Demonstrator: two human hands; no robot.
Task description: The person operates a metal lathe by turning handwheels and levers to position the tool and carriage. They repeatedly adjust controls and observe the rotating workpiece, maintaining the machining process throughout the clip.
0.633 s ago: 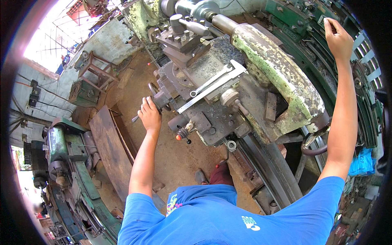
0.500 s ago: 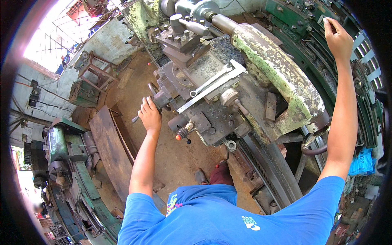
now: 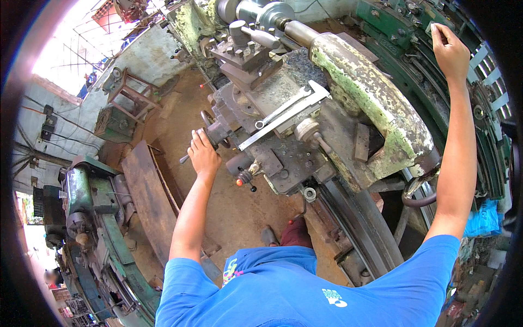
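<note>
My left hand [image 3: 205,155] is closed round a crank handle [image 3: 184,159] on the carriage of a metal lathe; its bare grip sticks out at lower left. My right hand [image 3: 452,54] is raised at the upper right, beyond the tailstock [image 3: 376,92]. Its thumb and fingers are pinched together, and whatever may be between them is too small to name. A vernier caliper [image 3: 283,122] and a combination wrench [image 3: 280,109] lie side by side on the carriage, right of my left hand. Behind them stands the square tool post [image 3: 239,54] with its clamping lever [image 3: 261,37].
Red-tipped control levers [image 3: 245,179] stick out below my left hand. A tailstock handwheel [image 3: 419,199] sits under my right forearm. Green machines stand at the right and the left [image 3: 103,212]. A brown board [image 3: 147,191] leans at the left. A blue bag [image 3: 484,217] lies far right.
My left hand has shifted very slightly to the right in the picture, together with the crank handle. My right hand stays raised and pinched. The wrench and caliper rest as before.
</note>
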